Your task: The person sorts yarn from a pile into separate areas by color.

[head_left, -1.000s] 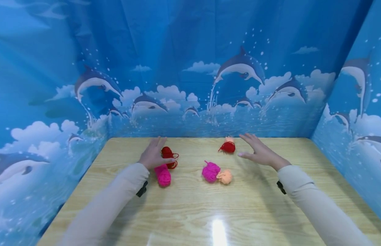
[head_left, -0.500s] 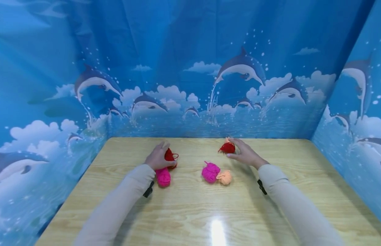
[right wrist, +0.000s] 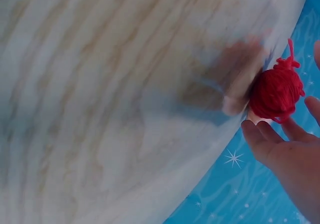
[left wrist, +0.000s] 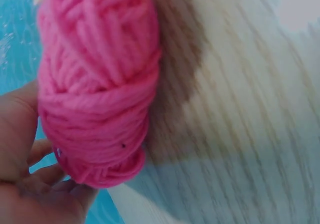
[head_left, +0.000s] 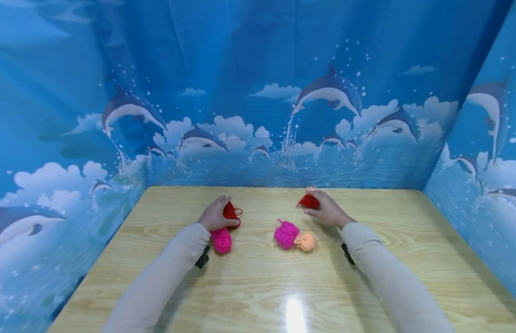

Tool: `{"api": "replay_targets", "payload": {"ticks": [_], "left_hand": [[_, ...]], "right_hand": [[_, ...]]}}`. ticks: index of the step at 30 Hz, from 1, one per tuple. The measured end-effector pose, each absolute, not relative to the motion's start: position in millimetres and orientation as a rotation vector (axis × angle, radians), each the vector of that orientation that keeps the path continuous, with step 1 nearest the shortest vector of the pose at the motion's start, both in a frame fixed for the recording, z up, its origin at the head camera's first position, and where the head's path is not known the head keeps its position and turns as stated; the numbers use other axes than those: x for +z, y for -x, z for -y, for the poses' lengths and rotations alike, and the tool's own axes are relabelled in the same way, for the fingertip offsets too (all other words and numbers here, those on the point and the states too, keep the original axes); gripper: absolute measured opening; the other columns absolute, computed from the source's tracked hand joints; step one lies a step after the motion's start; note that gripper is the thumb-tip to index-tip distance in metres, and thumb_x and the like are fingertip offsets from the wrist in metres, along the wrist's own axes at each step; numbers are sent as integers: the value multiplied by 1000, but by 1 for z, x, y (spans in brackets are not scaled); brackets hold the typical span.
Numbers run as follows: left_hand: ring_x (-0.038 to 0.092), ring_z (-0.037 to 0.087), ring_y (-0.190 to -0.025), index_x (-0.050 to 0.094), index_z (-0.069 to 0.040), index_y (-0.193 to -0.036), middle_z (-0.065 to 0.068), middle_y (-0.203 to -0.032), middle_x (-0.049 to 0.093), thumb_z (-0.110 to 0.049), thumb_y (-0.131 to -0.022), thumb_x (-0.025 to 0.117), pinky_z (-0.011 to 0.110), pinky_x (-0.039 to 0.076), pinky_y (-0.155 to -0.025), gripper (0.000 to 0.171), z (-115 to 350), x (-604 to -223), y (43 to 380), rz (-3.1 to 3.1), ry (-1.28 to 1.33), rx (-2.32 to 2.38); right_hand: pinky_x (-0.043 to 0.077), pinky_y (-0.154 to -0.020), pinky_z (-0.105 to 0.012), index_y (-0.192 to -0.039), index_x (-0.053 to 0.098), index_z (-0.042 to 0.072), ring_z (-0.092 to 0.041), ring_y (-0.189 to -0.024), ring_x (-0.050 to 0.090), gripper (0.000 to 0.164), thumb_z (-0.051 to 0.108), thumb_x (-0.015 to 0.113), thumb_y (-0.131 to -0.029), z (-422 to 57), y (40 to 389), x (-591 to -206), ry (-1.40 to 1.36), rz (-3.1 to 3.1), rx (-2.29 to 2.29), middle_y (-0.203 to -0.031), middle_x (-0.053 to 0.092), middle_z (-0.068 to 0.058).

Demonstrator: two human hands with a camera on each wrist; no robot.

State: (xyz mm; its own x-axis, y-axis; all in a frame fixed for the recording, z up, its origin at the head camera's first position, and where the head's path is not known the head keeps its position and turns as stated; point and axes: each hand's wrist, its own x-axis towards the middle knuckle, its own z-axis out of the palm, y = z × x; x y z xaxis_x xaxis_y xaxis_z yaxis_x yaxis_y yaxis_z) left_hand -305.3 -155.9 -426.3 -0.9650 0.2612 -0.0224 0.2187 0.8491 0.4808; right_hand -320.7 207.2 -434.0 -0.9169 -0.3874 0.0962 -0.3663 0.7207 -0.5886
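Positions are taken from the magenta ball (head_left: 286, 234) of yarn on the table (head_left: 258, 282). The red skein (head_left: 230, 212) lies to its left and farther from the person; the red ball (head_left: 309, 201) lies beyond it, somewhat to the right. Both appear to be wound yarn and are judged light, soft and compressible, with a surface that should not slip readily; nothing suggests they are fragile. The likely weakness is the loose strands: loops stand out on the right of the red skein, and a short tail leaves the red ball. The sound hold is round the thick of the winding, clear of those strands, with modest pressure, as hard squeezing could deform it. The left grip (head_left: 214, 215) grasps the red skein, thumb on the near side and fingers curved over the far side, parted about its width. The right grip (head_left: 330, 212) holds the red ball in like fashion, thumb near and fingers beyond, parted to its girth; firmness of contact cannot be established. The pink skein (head_left: 222, 242) lies left of the magenta ball, just below the left grip; whether they touch cannot be told. The peach ball (head_left: 306, 241) sits against the magenta ball's right side, untouched by either grip.
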Motion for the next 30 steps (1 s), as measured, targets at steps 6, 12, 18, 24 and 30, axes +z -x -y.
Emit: {"api": "replay_targets", "payload": {"ticks": [6, 12, 18, 24, 30], "left_hand": [[37, 43, -132, 34, 7, -144, 27, -150, 30, -27, -83, 76, 49, 39, -105, 83, 162, -428, 309, -2907, -426, 812], [37, 43, -133, 37, 9, -142, 27, -149, 32, -23, -81, 78, 49, 37, -107, 80, 162, -429, 309, -2907, -417, 824], [49, 40, -123, 42, 9, -139, 26, -139, 46, -18, -81, 78, 47, 44, -101, 74, 161, -431, 306, -2913, -375, 875], [55, 37, -114, 47, 9, -136, 24, -130, 55, -15, -80, 79, 45, 48, -95, 69, 159, -432, 303, -2919, -343, 890], [56, 37, -112, 48, 8, -135, 24, -128, 57, -15, -80, 79, 44, 49, -94, 68, 159, -431, 302, -2928, -335, 879]], "right_hand": [[39, -102, -55, -145, 34, -6, -46, -132, 33, 64, 16, 64, -93, -204, 325, -437, 556, -2900, -982, -147, 31, -29], [42, -100, -53, -142, 40, -5, -45, -129, 38, 59, 11, 65, -92, -204, 328, -439, 517, -2947, -957, -144, 36, -29], [43, -99, -53, -139, 45, -5, -44, -126, 43, 52, 3, 64, -90, -204, 330, -442, 488, -2964, -967, -140, 43, -28], [43, -99, -52, -136, 49, -4, -43, -123, 47, 49, 4, 64, -91, -203, 331, -445, 398, -2956, -972, -136, 48, -27], [44, -98, -52, -135, 50, -4, -42, -122, 48, 47, 5, 64, -91, -200, 331, -444, 346, -2969, -975, -136, 49, -27]]}}
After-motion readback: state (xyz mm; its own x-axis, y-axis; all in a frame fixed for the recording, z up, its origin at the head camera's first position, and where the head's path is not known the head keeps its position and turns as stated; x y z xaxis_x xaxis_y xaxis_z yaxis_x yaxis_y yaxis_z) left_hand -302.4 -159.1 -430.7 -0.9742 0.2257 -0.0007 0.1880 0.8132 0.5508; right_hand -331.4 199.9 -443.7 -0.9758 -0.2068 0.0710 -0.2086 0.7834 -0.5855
